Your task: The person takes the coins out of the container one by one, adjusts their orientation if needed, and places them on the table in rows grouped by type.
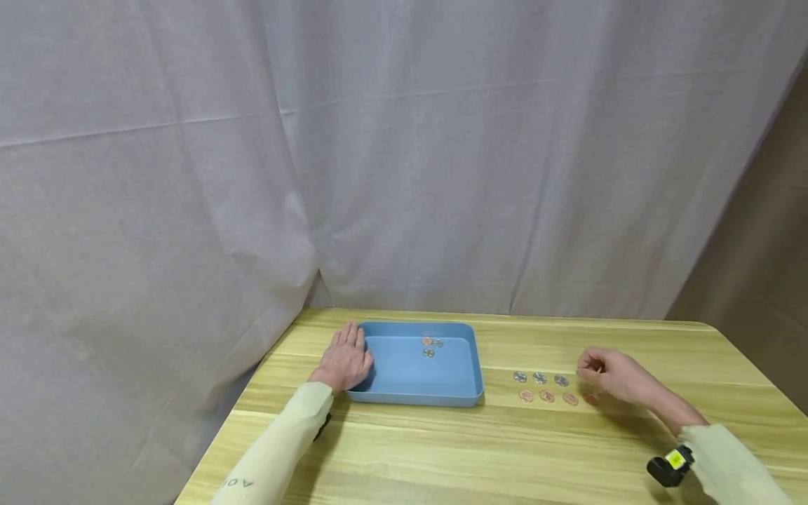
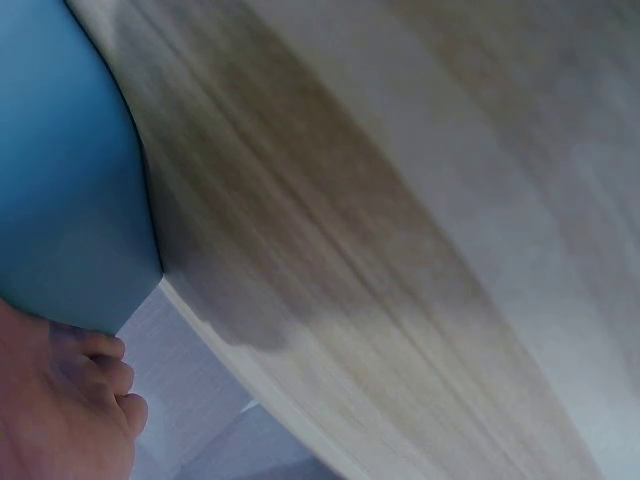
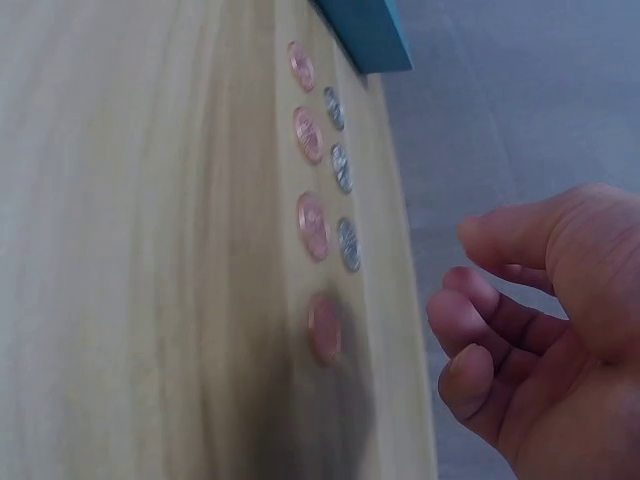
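My left hand (image 1: 344,359) rests on the left wall of a blue tray (image 1: 416,402), its fingers extended and its thumb at the inner side. Three coins lie in the tray: one copper coin (image 1: 427,341) and two silver coins (image 1: 428,353). Right of the tray, three silver coins (image 1: 539,377) form a row on the table, with a row of several copper coins (image 1: 547,397) nearer me. Above the right end of these rows hovers my right hand (image 1: 615,375), fingers loosely curled. The right wrist view shows its thumb apart from the fingers (image 3: 460,320), with nothing visible between them.
The wooden table (image 1: 404,449) has its far edge against a grey curtain (image 1: 404,175). A darker brown cloth (image 1: 751,280) hangs at the right. A black device with a yellow label (image 1: 672,464) is on my right wrist.
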A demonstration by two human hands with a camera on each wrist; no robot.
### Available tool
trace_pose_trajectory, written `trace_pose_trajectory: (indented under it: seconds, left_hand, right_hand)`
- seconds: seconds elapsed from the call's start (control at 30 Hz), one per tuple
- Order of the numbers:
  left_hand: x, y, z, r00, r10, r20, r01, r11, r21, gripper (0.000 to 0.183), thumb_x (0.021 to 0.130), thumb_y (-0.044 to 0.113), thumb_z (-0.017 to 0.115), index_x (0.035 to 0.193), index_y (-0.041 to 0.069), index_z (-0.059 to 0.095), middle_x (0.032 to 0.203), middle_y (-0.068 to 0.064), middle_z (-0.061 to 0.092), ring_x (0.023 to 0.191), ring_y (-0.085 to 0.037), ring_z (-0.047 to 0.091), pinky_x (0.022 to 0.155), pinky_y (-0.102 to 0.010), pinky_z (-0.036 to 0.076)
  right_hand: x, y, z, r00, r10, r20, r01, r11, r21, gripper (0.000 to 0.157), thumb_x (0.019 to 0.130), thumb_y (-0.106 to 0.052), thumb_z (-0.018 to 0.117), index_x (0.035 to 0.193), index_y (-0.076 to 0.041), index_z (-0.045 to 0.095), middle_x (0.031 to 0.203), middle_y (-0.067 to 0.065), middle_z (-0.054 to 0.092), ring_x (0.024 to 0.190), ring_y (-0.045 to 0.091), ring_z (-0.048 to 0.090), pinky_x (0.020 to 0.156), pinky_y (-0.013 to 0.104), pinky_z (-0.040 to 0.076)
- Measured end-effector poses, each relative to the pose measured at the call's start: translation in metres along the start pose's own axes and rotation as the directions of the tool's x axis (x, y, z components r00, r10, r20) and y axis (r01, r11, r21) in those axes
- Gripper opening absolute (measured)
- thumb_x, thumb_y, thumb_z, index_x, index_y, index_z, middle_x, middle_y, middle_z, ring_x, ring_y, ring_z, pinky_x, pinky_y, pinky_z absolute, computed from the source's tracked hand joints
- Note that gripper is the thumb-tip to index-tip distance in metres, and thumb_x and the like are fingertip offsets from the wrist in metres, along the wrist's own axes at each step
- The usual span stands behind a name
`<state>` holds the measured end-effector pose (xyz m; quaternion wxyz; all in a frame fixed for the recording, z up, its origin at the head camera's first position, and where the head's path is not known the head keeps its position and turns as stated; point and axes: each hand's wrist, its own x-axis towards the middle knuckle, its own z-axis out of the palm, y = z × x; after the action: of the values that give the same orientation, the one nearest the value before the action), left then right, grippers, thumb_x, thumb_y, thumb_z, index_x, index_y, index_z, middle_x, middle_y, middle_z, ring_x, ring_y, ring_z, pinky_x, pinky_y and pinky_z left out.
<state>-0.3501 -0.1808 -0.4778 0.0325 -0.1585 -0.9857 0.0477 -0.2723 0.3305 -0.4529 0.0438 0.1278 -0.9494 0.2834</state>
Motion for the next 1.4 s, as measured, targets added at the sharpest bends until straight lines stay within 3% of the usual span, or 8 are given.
trace_pose_trajectory:
  seconds: [0.4, 0.7, 0.9, 1.23, 1.4]
  left_hand:
    - [0.0, 0.001, 0.001, 1.0, -0.002, -0.013, 0.002, 1.0, -0.005, 0.061, 0.104, 0.035, 0.027, 0.153, -0.002, 0.028, 0.162, -0.02, 0.021, 0.152, -0.033, 0.018, 0.124, -0.046, 0.02]
    - [-0.001, 0.001, -0.001, 1.0, -0.002, -0.011, 0.002, 1.0, 0.004, 0.061, 0.104, 0.035, 0.025, 0.153, -0.002, 0.027, 0.162, -0.02, 0.02, 0.152, -0.033, 0.018, 0.124, -0.045, 0.018]
    - [-0.001, 0.002, -0.001, 1.0, -0.007, -0.008, 0.007, 1.0, 0.0, 0.061, 0.104, 0.035, 0.026, 0.153, -0.002, 0.027, 0.162, -0.02, 0.021, 0.152, -0.033, 0.018, 0.124, -0.045, 0.019]
    - [-0.002, 0.001, -0.001, 1.0, -0.004, -0.014, 0.004, 1.0, 0.007, 0.061, 0.104, 0.035, 0.026, 0.153, -0.002, 0.028, 0.162, -0.021, 0.022, 0.152, -0.034, 0.019, 0.124, -0.046, 0.02]
    - [-0.001, 0.001, 0.0, 1.0, -0.001, -0.015, 0.001, 1.0, 0.005, 0.061, 0.104, 0.035, 0.026, 0.153, -0.002, 0.028, 0.162, -0.021, 0.022, 0.152, -0.034, 0.019, 0.124, -0.046, 0.02]
  right_hand:
    - [0.017, -0.026, -0.006, 0.996, -0.092, 0.001, 0.092, 0.994, 0.055, 0.009, 0.094, -0.014, 0.063, 0.088, -0.009, 0.061, 0.077, 0.001, 0.056, 0.065, 0.004, 0.049, 0.054, 0.022, 0.045]
    - [0.033, -0.045, -0.004, 0.991, -0.11, 0.07, 0.103, 0.99, 0.101, 0.006, 0.094, -0.012, 0.062, 0.096, -0.006, 0.062, 0.078, 0.003, 0.059, 0.064, 0.008, 0.055, 0.054, 0.025, 0.051]
    - [0.043, -0.06, 0.004, 0.986, -0.132, 0.101, 0.118, 0.984, 0.133, 0.016, 0.095, -0.015, 0.062, 0.104, -0.002, 0.062, 0.08, 0.007, 0.062, 0.064, 0.013, 0.059, 0.055, 0.028, 0.053]
    - [0.064, -0.08, 0.021, 0.979, -0.151, 0.135, 0.131, 0.98, 0.147, 0.023, 0.095, -0.018, 0.063, 0.113, -0.005, 0.062, 0.081, 0.004, 0.064, 0.066, 0.023, 0.062, 0.053, 0.026, 0.048]
    - [0.077, -0.086, 0.034, 0.976, -0.158, 0.152, 0.13, 0.975, 0.181, 0.024, 0.095, -0.02, 0.063, 0.114, -0.005, 0.062, 0.083, 0.008, 0.064, 0.065, 0.022, 0.062, 0.052, 0.027, 0.048]
